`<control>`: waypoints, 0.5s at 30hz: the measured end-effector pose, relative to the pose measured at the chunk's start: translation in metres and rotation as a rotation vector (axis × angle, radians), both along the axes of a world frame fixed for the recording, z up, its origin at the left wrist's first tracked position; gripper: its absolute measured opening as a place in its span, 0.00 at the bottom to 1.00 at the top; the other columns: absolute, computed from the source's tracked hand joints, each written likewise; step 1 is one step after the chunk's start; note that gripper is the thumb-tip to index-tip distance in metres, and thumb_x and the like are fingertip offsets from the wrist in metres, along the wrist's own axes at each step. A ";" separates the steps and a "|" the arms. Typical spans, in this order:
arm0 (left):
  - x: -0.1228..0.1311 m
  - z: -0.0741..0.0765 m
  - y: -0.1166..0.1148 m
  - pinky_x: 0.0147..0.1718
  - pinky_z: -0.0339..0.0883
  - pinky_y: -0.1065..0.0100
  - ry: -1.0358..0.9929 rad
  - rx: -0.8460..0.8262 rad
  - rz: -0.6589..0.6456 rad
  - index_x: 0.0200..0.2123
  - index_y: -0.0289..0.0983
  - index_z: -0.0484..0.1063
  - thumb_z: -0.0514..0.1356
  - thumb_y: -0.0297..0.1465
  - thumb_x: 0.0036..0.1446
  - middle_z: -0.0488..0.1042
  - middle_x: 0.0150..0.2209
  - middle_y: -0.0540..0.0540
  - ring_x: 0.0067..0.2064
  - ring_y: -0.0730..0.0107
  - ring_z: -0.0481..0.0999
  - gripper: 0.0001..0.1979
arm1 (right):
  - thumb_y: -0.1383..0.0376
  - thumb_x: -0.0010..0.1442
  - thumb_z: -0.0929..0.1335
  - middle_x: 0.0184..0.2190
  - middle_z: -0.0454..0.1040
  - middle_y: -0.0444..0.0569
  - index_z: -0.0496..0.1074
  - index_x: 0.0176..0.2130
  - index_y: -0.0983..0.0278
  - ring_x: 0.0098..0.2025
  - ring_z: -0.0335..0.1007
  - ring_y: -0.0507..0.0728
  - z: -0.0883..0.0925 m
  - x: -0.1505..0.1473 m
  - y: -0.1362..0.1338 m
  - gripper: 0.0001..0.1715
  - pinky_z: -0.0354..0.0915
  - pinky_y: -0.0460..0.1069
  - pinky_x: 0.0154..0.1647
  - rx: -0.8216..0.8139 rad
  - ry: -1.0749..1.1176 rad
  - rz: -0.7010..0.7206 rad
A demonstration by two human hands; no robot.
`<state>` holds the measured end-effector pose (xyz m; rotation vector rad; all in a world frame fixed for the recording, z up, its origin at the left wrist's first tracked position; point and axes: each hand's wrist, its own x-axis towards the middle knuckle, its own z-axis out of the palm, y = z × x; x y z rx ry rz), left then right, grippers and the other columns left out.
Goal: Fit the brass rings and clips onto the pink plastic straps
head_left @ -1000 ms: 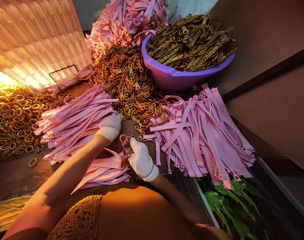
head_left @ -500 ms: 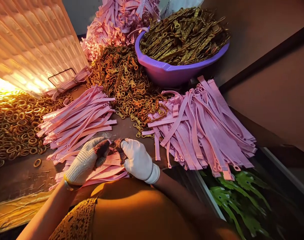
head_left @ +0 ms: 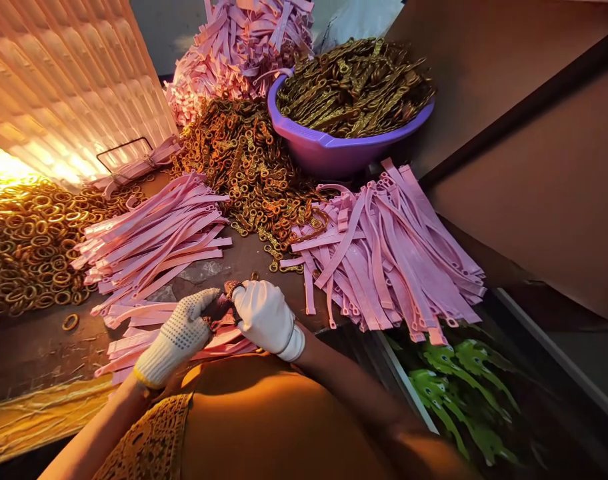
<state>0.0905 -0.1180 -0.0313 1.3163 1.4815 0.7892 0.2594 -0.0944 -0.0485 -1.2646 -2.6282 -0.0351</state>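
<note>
My left hand, in a white knit glove with dark dots, is closed just in front of my body. Almost touching it, my right hand, in a smooth white glove, is closed too. Dark brown coverings show at the fingertips of both hands. Whatever is pinched between them is hidden or too small to make out. Pink straps lie under my hands, and a larger fan of pink straps spreads just beyond the left one. A small gold piece lies behind my right hand.
Gold rings are heaped at the left, with a loose ring nearby. Gold link pieces pile up ahead. A purple basin holds more gold pieces. More pink straps lie right; a corrugated panel stands left.
My hands have come slightly closer together, and the left has turned so more of its dotted back shows. A small gold piece now shows behind the right hand. The view has shifted a little.
</note>
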 end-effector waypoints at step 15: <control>-0.014 -0.035 -0.032 0.45 0.72 0.61 0.079 0.054 0.034 0.42 0.39 0.79 0.54 0.21 0.47 0.81 0.38 0.45 0.41 0.59 0.79 0.20 | 0.64 0.62 0.67 0.36 0.80 0.51 0.67 0.57 0.62 0.36 0.78 0.60 0.038 0.013 0.012 0.24 0.62 0.48 0.30 -0.478 -0.059 0.147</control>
